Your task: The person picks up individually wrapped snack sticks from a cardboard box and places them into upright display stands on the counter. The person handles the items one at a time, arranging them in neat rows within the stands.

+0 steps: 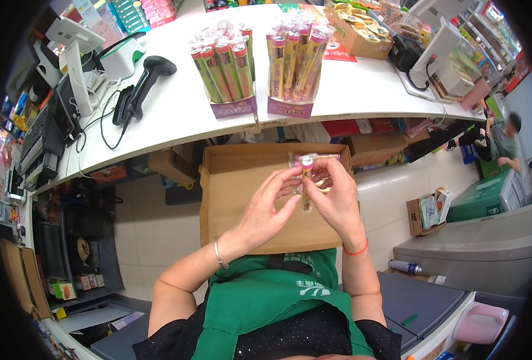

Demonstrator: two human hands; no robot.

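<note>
In my right hand (336, 193) a wrapped tube of candy (308, 180) with a pink cap stands upright between thumb and fingers. Just left of the tube is my left hand (266, 204), its thumb and fingers apart; whether its fingertips touch the wrapper I cannot tell. Both hands are above an open shallow cardboard box (243, 225). More wrapped tubes (327, 156) lie at the box's right side, partly hidden behind my hands. On the white counter, a purple-based display box (233, 108) holds green tubes, and a second display box (289, 109) beside it holds yellow tubes.
A black barcode scanner (146, 85) and its cable lie on the counter (176, 121) at left. A carton of packaged snacks (360, 40) stands at the back right. Under the counter are cardboard boxes (378, 148). A person (502, 139) sits at far right, beyond a green box (482, 198).
</note>
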